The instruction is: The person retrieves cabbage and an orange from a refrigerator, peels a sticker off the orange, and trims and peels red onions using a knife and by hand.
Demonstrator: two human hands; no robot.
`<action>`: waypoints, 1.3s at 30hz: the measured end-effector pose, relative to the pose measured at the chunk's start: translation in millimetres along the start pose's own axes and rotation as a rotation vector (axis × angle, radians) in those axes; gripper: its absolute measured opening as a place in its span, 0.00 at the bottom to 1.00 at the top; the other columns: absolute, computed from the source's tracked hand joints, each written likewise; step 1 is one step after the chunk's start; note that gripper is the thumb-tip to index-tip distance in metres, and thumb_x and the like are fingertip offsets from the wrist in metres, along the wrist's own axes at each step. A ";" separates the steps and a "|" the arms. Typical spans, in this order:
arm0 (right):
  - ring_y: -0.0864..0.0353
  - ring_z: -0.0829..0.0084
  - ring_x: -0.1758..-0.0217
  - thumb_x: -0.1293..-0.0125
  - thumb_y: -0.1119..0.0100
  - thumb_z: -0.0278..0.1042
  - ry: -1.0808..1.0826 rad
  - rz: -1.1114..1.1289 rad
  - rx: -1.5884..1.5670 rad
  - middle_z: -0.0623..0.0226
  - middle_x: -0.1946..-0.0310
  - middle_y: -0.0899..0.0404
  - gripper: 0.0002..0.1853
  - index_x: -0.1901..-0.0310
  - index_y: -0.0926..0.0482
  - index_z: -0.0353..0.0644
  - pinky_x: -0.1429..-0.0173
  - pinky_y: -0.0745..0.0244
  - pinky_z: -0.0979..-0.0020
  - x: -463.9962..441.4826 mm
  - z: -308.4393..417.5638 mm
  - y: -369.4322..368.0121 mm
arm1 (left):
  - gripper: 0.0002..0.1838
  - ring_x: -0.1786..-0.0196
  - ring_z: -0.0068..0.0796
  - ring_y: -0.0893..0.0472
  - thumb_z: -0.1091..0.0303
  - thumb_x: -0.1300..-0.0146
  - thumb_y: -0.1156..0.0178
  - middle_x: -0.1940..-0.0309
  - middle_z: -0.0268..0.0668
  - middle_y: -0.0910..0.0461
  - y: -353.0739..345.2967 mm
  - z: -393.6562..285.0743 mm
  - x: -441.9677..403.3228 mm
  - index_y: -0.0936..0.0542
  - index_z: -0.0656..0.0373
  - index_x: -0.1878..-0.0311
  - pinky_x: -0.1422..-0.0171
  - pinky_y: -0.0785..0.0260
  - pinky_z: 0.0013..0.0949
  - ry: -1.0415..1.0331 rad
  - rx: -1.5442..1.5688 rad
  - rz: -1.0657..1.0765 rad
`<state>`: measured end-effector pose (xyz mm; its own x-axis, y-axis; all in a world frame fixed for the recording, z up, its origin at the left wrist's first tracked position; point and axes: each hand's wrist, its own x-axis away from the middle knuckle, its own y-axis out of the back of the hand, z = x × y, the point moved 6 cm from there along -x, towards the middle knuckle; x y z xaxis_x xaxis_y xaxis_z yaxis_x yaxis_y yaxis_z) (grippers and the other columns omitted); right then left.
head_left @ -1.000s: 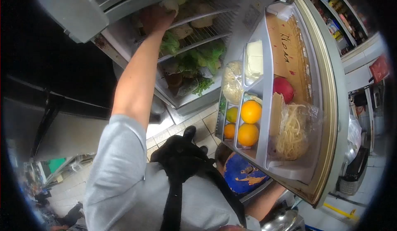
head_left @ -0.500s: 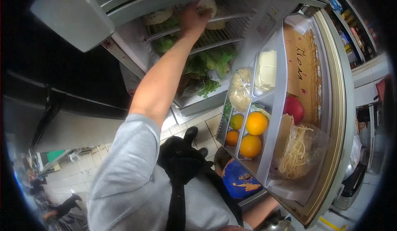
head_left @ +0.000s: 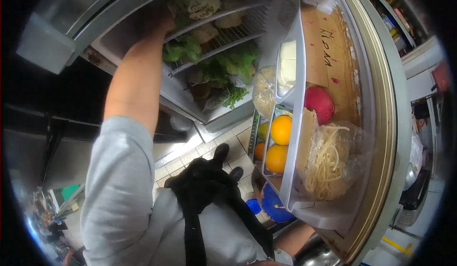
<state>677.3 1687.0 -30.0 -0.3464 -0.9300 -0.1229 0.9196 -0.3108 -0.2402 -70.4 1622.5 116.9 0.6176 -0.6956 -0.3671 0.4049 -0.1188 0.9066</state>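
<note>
My left hand (head_left: 163,21) reaches into the open fridge, at the left end of the upper wire shelf (head_left: 228,11). It is in shadow and its fingers are hidden, so what it touches does not show. To its right a pale, plastic-wrapped round item (head_left: 203,5) lies on that shelf. Leafy greens (head_left: 183,49) lie below the hand, and more lettuce (head_left: 238,66) fills the lower part. My right forearm (head_left: 295,240) passes under the fridge door, and the right hand itself is hidden.
The open fridge door (head_left: 381,104) stands on the right. Its bins hold oranges (head_left: 281,130), a red round item (head_left: 319,105), a white wrapped block (head_left: 287,66), a bag of pale strands (head_left: 328,163) and a cardboard piece (head_left: 328,47). A blue object (head_left: 276,204) is below.
My left hand has left the pale wrapped round item and moved left into the fridge's shadowed side. That item now lies on the shelf. The view has shifted, so the door appears farther left.
</note>
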 end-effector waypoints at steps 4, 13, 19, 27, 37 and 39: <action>0.18 0.66 0.59 0.28 0.43 0.47 -0.018 -0.020 0.009 0.62 0.57 0.20 0.22 0.43 0.27 0.39 0.59 0.19 0.62 3.3 -7.7 4.3 | 0.46 0.37 0.54 0.24 0.67 0.64 0.21 0.42 0.52 0.23 -35.3 27.6 -28.8 0.26 0.53 0.35 0.34 0.29 0.49 -0.032 0.056 0.031; 0.19 0.66 0.59 0.28 0.43 0.47 -0.033 -0.069 0.046 0.62 0.57 0.20 0.22 0.42 0.27 0.39 0.58 0.19 0.62 9.5 -12.1 15.5 | 0.47 0.35 0.53 0.25 0.54 0.53 0.21 0.34 0.52 0.27 -64.9 52.9 -70.9 0.30 0.59 0.30 0.31 0.31 0.48 0.045 0.174 0.037; 0.19 0.66 0.59 0.28 0.43 0.47 -0.036 -0.098 0.072 0.62 0.56 0.20 0.22 0.42 0.27 0.39 0.58 0.19 0.62 9.3 -17.0 20.0 | 0.45 0.28 0.50 0.31 0.54 0.49 0.24 0.28 0.50 0.35 -15.3 22.2 -33.8 0.32 0.56 0.28 0.24 0.36 0.46 0.117 -0.250 -0.021; 0.19 0.66 0.58 0.28 0.43 0.47 -0.049 -0.040 0.094 0.62 0.56 0.20 0.22 0.41 0.27 0.39 0.58 0.20 0.62 -9.1 -28.5 10.1 | 0.39 0.29 0.49 0.30 0.54 0.44 0.30 0.29 0.51 0.32 -20.7 32.4 -34.3 0.29 0.56 0.30 0.23 0.39 0.47 0.182 0.089 -0.030; 0.19 0.66 0.58 0.28 0.42 0.46 -0.040 0.073 0.173 0.62 0.55 0.20 0.22 0.41 0.26 0.39 0.57 0.20 0.62 -61.2 -51.2 -24.1 | 0.33 0.32 0.51 0.28 0.48 0.35 0.42 0.33 0.51 0.29 24.1 22.3 12.1 0.27 0.60 0.33 0.30 0.34 0.47 0.326 0.406 -0.216; 0.19 0.66 0.58 0.28 0.42 0.46 -0.039 0.081 0.192 0.62 0.55 0.20 0.22 0.41 0.26 0.39 0.57 0.20 0.62 -67.7 -53.4 -27.6 | 0.31 0.33 0.47 0.27 0.48 0.35 0.41 0.33 0.47 0.29 -7.6 24.6 4.1 0.28 0.56 0.33 0.31 0.33 0.47 0.494 0.690 -0.489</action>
<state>665.4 1769.0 -66.5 -0.2656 -0.9592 -0.0964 0.9640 -0.2627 -0.0424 -87.5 1603.1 113.6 0.7630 -0.1032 -0.6381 0.3051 -0.8128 0.4963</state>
